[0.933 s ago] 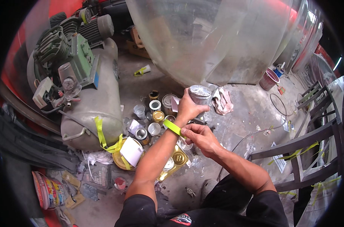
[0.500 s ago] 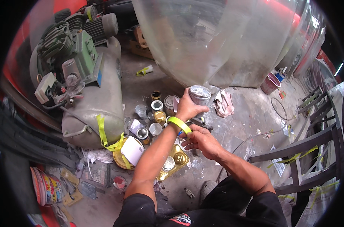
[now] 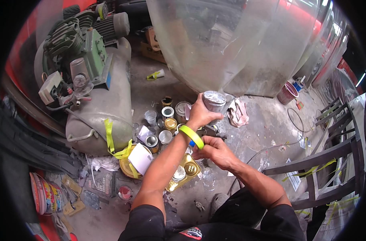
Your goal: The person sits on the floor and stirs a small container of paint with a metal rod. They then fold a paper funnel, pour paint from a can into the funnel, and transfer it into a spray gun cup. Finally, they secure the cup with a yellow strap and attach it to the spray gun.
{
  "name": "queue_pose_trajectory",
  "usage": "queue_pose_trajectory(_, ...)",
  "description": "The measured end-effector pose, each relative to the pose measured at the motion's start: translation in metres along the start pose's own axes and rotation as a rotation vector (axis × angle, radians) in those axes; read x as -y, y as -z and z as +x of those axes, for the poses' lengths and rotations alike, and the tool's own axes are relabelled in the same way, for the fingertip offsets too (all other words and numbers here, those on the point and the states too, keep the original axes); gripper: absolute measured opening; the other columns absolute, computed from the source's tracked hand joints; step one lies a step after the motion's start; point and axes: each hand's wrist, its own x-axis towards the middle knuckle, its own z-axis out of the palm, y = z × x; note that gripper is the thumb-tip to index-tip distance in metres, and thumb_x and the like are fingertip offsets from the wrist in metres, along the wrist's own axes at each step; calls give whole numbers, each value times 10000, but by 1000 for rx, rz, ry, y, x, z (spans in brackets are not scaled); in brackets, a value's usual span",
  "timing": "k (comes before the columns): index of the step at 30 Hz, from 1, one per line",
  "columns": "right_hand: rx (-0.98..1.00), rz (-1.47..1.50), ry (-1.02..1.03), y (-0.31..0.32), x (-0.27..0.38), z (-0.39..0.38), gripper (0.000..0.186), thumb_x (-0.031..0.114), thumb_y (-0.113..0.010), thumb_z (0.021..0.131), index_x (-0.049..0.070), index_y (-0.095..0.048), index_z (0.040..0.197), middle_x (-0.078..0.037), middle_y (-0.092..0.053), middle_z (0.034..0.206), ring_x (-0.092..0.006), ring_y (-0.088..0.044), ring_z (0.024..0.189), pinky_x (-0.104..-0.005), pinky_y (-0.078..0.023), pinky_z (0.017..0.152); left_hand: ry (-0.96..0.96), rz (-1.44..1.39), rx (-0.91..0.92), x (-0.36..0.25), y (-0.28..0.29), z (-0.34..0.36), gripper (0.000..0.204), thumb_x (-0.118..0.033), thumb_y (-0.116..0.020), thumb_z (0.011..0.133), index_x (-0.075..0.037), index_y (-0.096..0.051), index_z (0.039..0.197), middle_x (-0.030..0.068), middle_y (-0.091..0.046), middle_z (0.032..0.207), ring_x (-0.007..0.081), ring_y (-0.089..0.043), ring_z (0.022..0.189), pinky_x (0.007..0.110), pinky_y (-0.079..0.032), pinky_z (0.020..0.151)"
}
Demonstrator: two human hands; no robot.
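My left hand (image 3: pixel 201 113) is wrapped round a silvery grey cup (image 3: pixel 214 100) with a shiny, crinkled top, held above the floor. Round my left wrist sits a roll of bright yellow tape (image 3: pixel 191 135). My right hand (image 3: pixel 216 152) is closed at the roll's lower right edge, thumb and fingertips pinching the tape there. A dark metal part (image 3: pixel 209 131) shows just below the cup, and a small blue piece (image 3: pixel 192 143) shows between my hands. Whether these join the cup I cannot tell.
Several paint tins (image 3: pixel 167 112) and clear plastic cups (image 3: pixel 150 117) stand left of my forearm, by a gold tin (image 3: pixel 195 175) lying flat. An air compressor (image 3: pixel 98 116) stands at left. A pink rag (image 3: pixel 238 112), a hose (image 3: pixel 267 148) and a dark rack (image 3: pixel 311 160) lie or stand rightward.
My right hand's fingers have drawn together onto the yellow tape's edge. My left hand still holds the cup in nearly the same place. The view has shifted slightly.
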Motion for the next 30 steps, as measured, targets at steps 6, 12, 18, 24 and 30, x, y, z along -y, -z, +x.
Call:
queue_pose_trajectory(6, -1, -187, 138, -7, 11, -10, 241, -42, -492, 888, -56, -614, 1095, -121, -668, 951, -203, -696, 888, -326, -588, 781, -15, -43, 1, -4, 1, 0, 997, -307, -951, 497, -26, -459, 1318, 171, -652, 1217, 303, -637, 1144, 369, -490, 1000)
queue_pose_trajectory(12, -216, -684, 496, -2, 1, -8, 356, 35, -622, 892, 52, -579, 1245, -166, -698, 911, -282, -718, 772, -359, -563, 655, 12, -8, 5, -4, -2, -3, 976, -304, -943, 502, -24, -464, 1305, 175, -656, 1209, 305, -644, 1133, 374, -505, 984)
queue_pose_trajectory(18, -318, -1164, 770, 5, 0, -5, 478, 54, -686, 822, 131, -586, 1283, -101, -713, 944, -296, -704, 724, -390, -559, 602, 43, 52, 37, -9, -10, -6, 998, -316, -930, 507, -30, -443, 1329, 191, -657, 1212, 337, -642, 1143, 392, -509, 989)
queue_pose_trajectory(24, -300, -1346, 991, 15, 6, -5, 548, 46, -705, 666, 146, -670, 1204, -66, -680, 1104, -230, -698, 741, -355, -566, 612, 74, 84, 31, -14, -6, -11, 998, -318, -923, 509, -29, -440, 1333, 203, -658, 1211, 353, -641, 1141, 395, -507, 992)
queue_pose_trajectory(30, -241, -1396, 1057, 19, 5, -1, 531, 40, -691, 676, 143, -636, 1194, -77, -625, 1097, -229, -678, 813, -350, -558, 637, 81, 88, 26, -22, -9, -10, 986, -292, -940, 508, -22, -447, 1318, 185, -657, 1206, 324, -638, 1137, 378, -503, 988)
